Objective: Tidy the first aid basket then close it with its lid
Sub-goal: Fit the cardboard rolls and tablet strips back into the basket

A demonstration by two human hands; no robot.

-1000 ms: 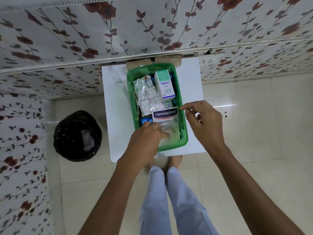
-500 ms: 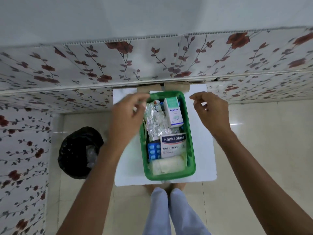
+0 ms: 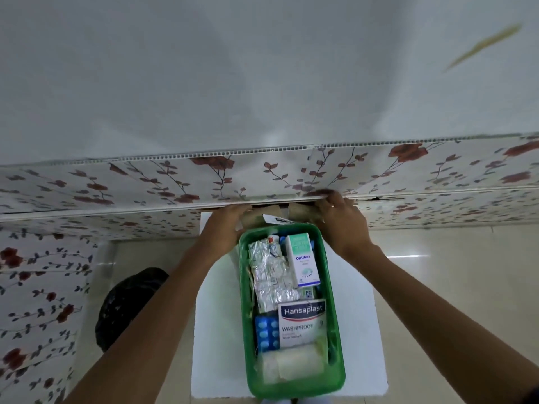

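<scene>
The packed basket [image 3: 291,377] sits open on the counter [image 3: 215,345]. Both hands [image 3: 226,221] [image 3: 338,217] grip the brown lid [image 3: 300,214] behind it. The tall box [image 3: 303,260] could keep the lid from seating.

One camera on my head looks forward and steeply down, close over the basket [image 3: 291,386] on the white surface [image 3: 215,330], the wall [image 3: 262,83] filling the upper frame.

My white table [image 3: 215,345] fills the lower middle of the frame. The green basket [image 3: 338,371] sits on it, right of centre, and a tan cardboard piece [image 3: 256,218] lies at its far edge.
</scene>
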